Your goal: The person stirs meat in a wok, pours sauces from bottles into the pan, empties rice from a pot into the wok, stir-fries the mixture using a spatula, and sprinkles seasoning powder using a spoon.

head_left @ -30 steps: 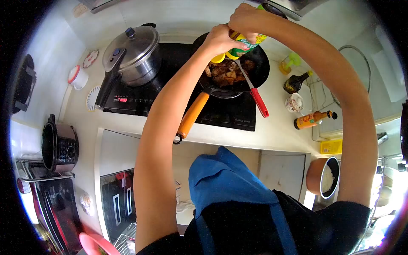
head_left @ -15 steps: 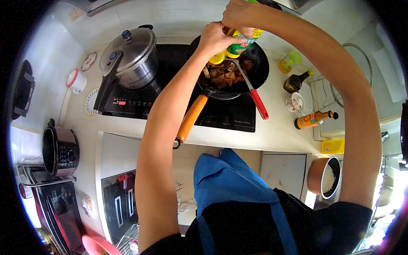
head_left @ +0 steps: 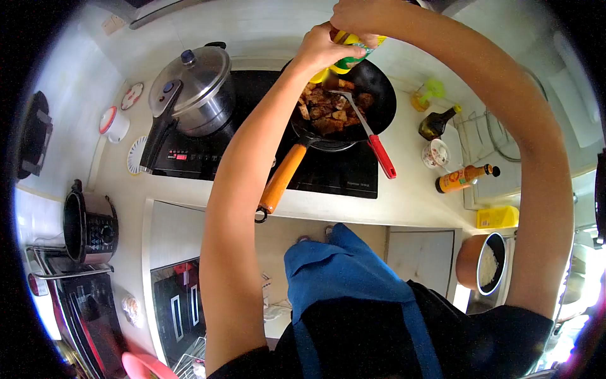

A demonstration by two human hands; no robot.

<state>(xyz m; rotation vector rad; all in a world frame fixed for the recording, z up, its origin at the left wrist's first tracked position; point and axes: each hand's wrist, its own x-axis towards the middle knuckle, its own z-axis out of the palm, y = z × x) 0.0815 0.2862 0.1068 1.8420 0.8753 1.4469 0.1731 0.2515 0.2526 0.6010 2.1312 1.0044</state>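
Observation:
A green and yellow seasoning bottle (head_left: 351,58) is tipped with its yellow-capped end low over the wok. My left hand (head_left: 320,47) grips it from the left, thumb across the label. My right hand (head_left: 358,16) is closed around its upper part, near the top edge of the view. Below them sits the black wok (head_left: 380,95), holding browned meat pieces (head_left: 328,115). A brownish blur shows just under the bottle's cap. Resting in the wok is a spatula (head_left: 379,151) with a red handle, untouched. The wok's wooden handle (head_left: 284,178) points toward me.
A pressure cooker (head_left: 201,95) stands on the left of the black cooktop (head_left: 341,183). To the right are a dark bottle (head_left: 435,123), a small patterned bowl (head_left: 435,153) and an orange-labelled bottle (head_left: 461,179). A pot of rice (head_left: 470,262) is at lower right.
The bottle and both hands sit slightly higher in view, the bottle more tilted. A brownish blur now shows below its cap. The spatula stays in the wok.

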